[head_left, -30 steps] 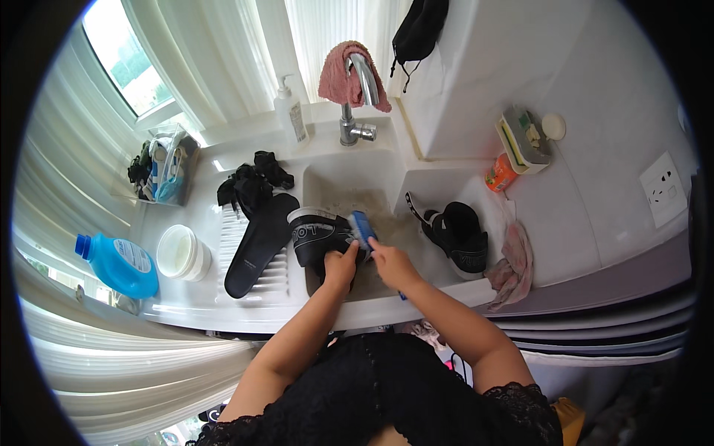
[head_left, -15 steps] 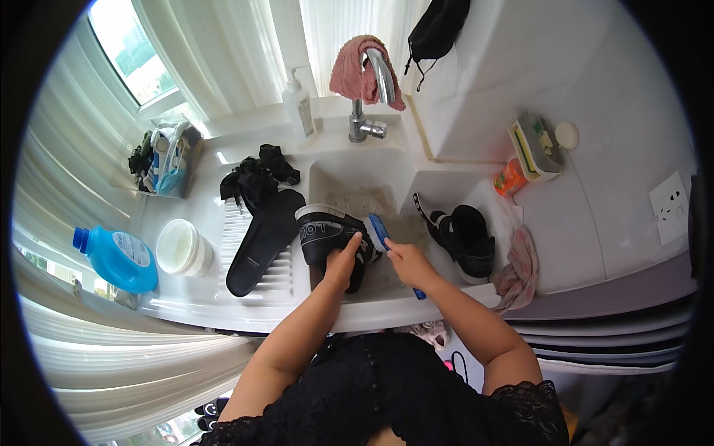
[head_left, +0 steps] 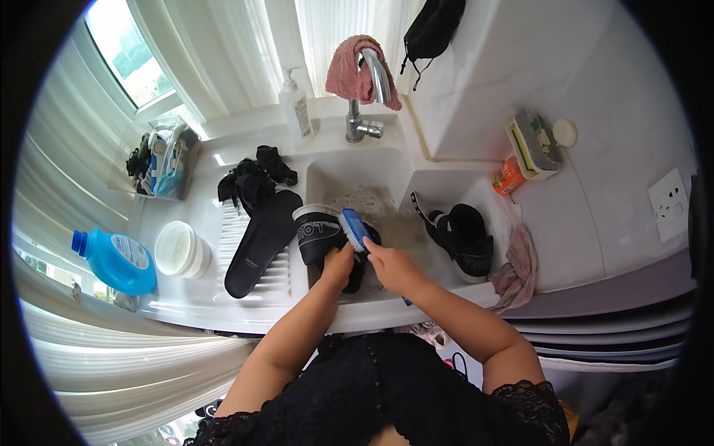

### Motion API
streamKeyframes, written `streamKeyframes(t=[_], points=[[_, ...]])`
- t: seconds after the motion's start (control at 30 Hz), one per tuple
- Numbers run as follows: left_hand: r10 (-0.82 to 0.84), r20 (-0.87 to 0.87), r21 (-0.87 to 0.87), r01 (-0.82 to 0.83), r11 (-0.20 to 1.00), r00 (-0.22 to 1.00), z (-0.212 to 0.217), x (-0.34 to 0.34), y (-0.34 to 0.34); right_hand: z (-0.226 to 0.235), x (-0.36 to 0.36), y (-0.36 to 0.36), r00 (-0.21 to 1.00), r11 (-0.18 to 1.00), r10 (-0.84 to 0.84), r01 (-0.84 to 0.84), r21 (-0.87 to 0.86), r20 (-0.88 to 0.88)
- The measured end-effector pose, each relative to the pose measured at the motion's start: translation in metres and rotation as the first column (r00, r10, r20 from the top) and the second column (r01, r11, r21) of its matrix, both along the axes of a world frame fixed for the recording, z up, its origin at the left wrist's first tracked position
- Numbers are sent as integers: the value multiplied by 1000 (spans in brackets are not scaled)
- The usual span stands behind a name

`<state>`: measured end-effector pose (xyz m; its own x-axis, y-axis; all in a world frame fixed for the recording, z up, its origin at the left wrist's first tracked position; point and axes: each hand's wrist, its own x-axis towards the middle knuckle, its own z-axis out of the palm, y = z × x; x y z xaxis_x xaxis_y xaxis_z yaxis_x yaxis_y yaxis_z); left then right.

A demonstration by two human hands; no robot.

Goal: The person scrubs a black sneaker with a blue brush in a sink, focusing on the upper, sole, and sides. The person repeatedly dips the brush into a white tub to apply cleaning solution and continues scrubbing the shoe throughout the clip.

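Basically left hand (head_left: 338,262) pinned black shoe (head_left: 327,238) over sink (head_left: 327,175); right hand (head_left: 393,266) gripped blue brush (head_left: 354,228), bristles on shoe for scrubbing.

Home laundry or utility corner. White washing sink (head_left: 327,175) with ribbed washboard (head_left: 256,275), centre of frame; chrome tap (head_left: 364,111) draped with a pink cloth (head_left: 346,74), top centre; blue detergent bottle (head_left: 115,260), left; curtained window (head_left: 126,56), upper left; wall socket (head_left: 669,204), right.
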<state>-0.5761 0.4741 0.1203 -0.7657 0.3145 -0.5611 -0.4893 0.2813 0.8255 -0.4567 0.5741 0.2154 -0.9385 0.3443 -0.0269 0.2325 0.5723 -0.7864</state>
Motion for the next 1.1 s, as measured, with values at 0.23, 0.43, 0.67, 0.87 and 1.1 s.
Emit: streamKeyframes(t=[0.23,0.43,0.67,0.87,1.1], points=[[-2,-96,178,19,984,995,-24,-4,0,-81,19,77,824,985,-152,80,153,546],[158,280,716,-316,623,947,19,8,-10,-130,7,92,857,987,-75,-10,162,510],[13,212,792,-180,583,977,27,3,-5,1,1,-9,997,991,61,-54,119,-51],[-21,209,794,-157,587,978,32,-6,-4,-21,-4,21,996,983,-24,8,181,84],[-21,195,757,-136,639,981,19,-8,-9,-43,-27,25,991,981,-75,54,189,109]])
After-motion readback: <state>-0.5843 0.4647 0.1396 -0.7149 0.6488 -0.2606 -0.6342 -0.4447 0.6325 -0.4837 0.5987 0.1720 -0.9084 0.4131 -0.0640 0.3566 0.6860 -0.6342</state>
